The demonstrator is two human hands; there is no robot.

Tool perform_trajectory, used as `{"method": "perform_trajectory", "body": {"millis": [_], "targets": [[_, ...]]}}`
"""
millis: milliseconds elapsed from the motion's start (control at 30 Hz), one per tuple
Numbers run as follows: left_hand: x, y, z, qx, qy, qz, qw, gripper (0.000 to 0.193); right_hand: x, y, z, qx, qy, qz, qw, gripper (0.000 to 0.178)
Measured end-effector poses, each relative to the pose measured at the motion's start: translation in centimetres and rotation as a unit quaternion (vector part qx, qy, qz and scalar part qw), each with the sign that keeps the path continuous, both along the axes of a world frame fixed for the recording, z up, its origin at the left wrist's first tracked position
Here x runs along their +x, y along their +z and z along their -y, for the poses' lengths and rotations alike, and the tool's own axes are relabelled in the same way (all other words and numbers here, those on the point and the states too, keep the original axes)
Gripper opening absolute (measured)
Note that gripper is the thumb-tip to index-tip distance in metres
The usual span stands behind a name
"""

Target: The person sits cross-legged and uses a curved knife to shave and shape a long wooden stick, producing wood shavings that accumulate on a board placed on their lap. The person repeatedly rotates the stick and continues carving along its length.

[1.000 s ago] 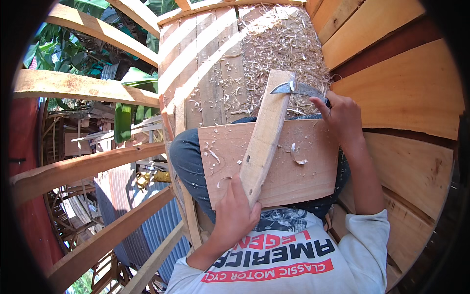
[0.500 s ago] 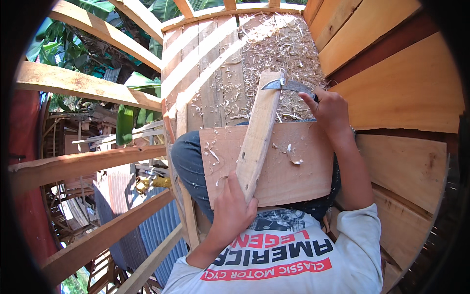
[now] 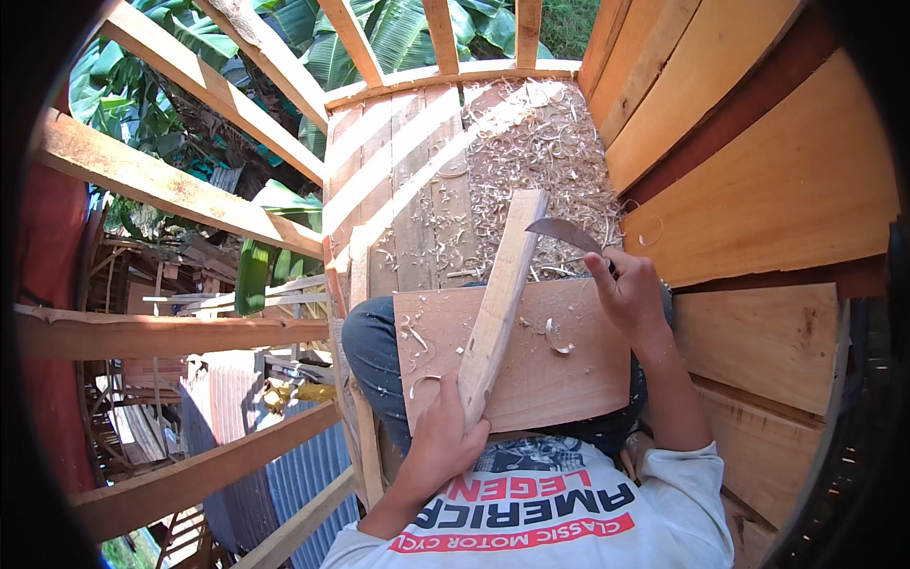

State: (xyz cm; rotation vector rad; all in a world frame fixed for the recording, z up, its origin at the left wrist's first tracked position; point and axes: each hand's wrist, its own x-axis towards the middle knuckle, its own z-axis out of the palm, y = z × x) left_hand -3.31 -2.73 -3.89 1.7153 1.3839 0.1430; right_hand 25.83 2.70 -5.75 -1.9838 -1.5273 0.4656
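Note:
A long pale wooden stick (image 3: 502, 299) slants across my lap, its far end tipped away from me. My left hand (image 3: 444, 417) is closed round its near end. In my right hand (image 3: 627, 289) is a curved knife (image 3: 565, 231), gripped by its dark handle, most of which the fingers hide. The blade points left, its tip close to the stick's right edge near the far end; I cannot tell whether they touch. Beneath the stick, a flat wooden board (image 3: 569, 375) lies across my thighs with a few curled shavings (image 3: 561, 343) on it.
Wood shavings (image 3: 540, 156) cover much of the plank floor (image 3: 408, 199) ahead. A plank wall (image 3: 739, 171) rises close on my right. Along the left runs an open frame of wooden bars (image 3: 180, 332), with corrugated roofing (image 3: 303, 474) below and banana leaves (image 3: 389, 43) beyond the far bars.
The knife has come off the far end of the stick and moved right with my right hand. A curl of shaving shows by the right wall. The whole view has shifted slightly.

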Motion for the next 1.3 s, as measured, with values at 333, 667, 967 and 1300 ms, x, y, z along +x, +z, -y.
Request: {"method": "perform_trajectory", "body": {"millis": [333,667,967,1300], "targets": [[0.5,0.2,0.1,-0.033,0.009,0.004,0.999,0.063,-1.3,-1.3,1.6,0.013,0.084,0.128,0.988,0.053],[0.3,0.6,-0.3,-0.024,-0.001,0.016,1.000,0.064,0.6,-2.9,-1.9,0.056,0.061,0.191,0.978,0.058],[0.1,2.1,0.4,-0.107,-0.008,0.073,0.992,0.064,9.7,-1.1,-4.6,0.014,-0.184,0.087,0.979,0.062],[-1.7,0.0,-2.4,-0.138,0.069,0.211,0.965,0.061,-1.8,-0.1,1.3,0.050,0.067,0.008,0.996,0.052]]}}
